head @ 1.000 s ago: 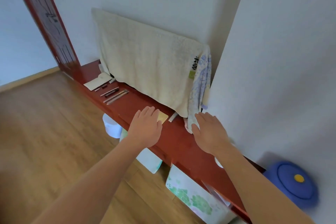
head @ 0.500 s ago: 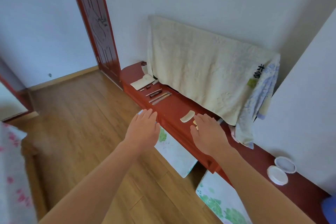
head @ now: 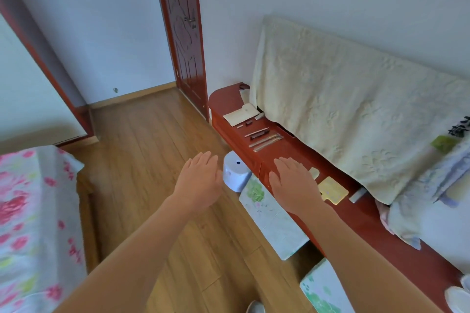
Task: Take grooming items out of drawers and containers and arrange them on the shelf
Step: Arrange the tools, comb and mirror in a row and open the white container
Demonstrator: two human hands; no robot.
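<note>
Neither grip holds anything: left hand [head: 201, 180] flat over the floor [head: 152, 147], right hand [head: 292, 185] flat, seemingly above the shelf [head: 381, 231] edge.

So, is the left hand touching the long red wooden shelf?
Apart. The head view shows the left hand over the floor, with a white round tub between it and the red wooden shelf.

Left hand [head: 201, 179], right hand [head: 293, 183] and forearms are bare.

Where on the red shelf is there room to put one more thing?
Bare wood between the thin tools and the right hand, and on the shelf nearer than the yellow card. Crowded around the pouch and tools.
</note>
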